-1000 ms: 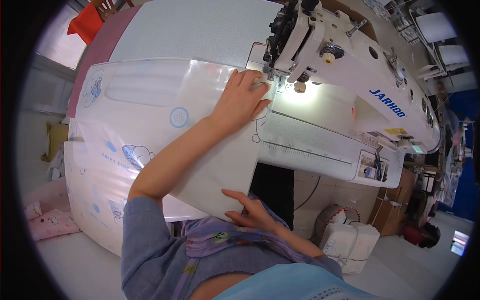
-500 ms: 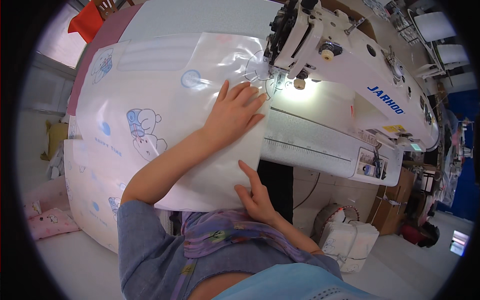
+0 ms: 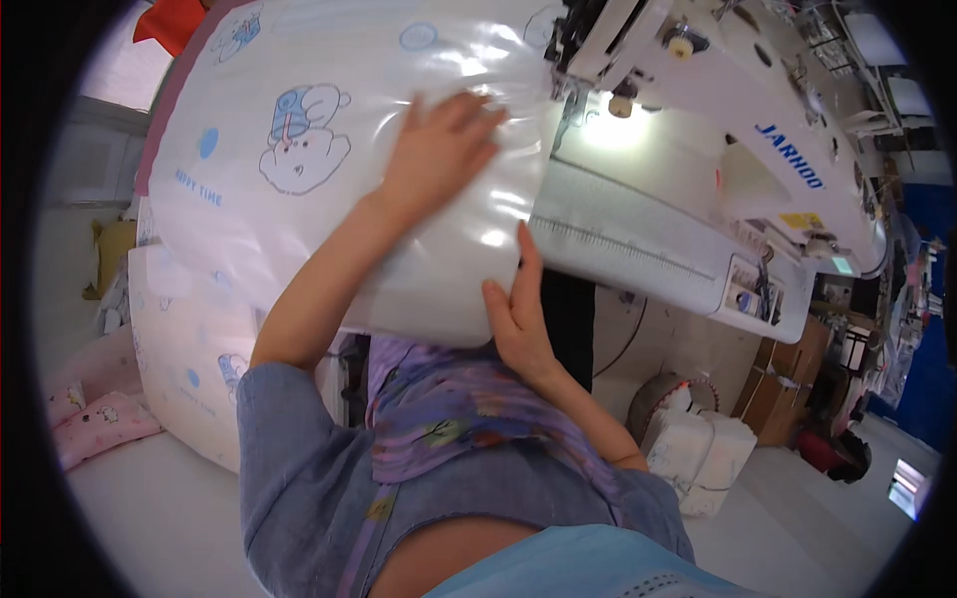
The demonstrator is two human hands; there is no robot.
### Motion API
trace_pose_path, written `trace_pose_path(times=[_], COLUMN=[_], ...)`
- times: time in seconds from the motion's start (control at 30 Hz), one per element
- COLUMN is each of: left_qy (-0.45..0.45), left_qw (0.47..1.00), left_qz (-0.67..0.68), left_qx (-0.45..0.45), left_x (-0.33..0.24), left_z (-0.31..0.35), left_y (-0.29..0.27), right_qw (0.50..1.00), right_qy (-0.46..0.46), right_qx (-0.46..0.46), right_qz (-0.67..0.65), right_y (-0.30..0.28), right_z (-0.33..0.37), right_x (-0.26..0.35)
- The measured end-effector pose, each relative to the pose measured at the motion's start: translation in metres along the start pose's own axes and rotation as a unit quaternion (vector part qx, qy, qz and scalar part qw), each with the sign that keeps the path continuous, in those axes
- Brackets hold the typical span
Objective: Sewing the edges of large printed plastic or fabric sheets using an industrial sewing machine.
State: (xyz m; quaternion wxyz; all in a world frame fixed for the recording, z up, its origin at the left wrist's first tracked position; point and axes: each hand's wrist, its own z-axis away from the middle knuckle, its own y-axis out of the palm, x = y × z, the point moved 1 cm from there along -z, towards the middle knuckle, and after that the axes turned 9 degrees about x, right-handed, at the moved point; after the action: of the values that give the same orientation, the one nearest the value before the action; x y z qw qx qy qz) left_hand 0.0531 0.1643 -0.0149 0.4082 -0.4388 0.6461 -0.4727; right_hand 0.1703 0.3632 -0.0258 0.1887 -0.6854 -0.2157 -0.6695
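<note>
A large glossy white plastic sheet [image 3: 429,284] with blue bear drawings covers the left of the sewing table. Its upper right edge lies by the needle area of a white sewing machine [image 3: 728,110]. My left hand [image 3: 439,149] rests palm down on the sheet, fingers spread and slightly blurred, left of the needle. Nearer to me, my right hand [image 3: 520,324] holds the sheet's right edge. Its thumb shows on top and its index finger lies along the edge; the other fingers are hidden. The machine's lamp lights the bed beside the needle.
A ruler strip [image 3: 628,239] runs along the table's front edge. More printed sheet [image 3: 184,339] hangs at the left, near a pink bag [image 3: 105,429]. On the right floor stand a tied white bundle [image 3: 703,453] and a cardboard box [image 3: 788,384]. Red cloth [image 3: 169,25] shows at the far left.
The sheet has moved away from me, its bear drawings now farther up. Both hands have moved forward with it, still at the sheet. The view has shifted slightly too.
</note>
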Motion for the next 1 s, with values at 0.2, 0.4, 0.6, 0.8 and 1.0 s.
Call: trace_pose_path(times=[0.2, 0.4, 0.6, 0.8, 1.0], left_qy=[-0.333, -0.472, -0.424, -0.09, -0.499], left_qw=[0.918, 0.521, 0.83, 0.355, 0.534], left_qz=[-0.125, 0.516, 0.288, 0.841, 0.591], left_qx=[-0.173, -0.491, -0.221, -0.399, -0.342], left_x=[0.118, 0.079, 0.051, 0.108, 0.163], left_z=[0.167, 0.341, 0.37, 0.37, 0.365], left_y=[-0.02, 0.037, 0.088, -0.034, -0.061], right_qw=[0.968, 0.971, 0.95, 0.956, 0.966], right_qy=[0.1, 0.135, 0.155, 0.167, 0.136], right_qx=[-0.098, -0.039, -0.007, -0.035, -0.01], right_qz=[-0.209, -0.193, -0.272, -0.237, -0.219], right_y=[0.006, 0.009, 0.01, 0.005, 0.006], right_z=[0.039, 0.043, 0.047, 0.046, 0.045], right_x=[-0.011, -0.024, 0.005, 0.006, 0.012])
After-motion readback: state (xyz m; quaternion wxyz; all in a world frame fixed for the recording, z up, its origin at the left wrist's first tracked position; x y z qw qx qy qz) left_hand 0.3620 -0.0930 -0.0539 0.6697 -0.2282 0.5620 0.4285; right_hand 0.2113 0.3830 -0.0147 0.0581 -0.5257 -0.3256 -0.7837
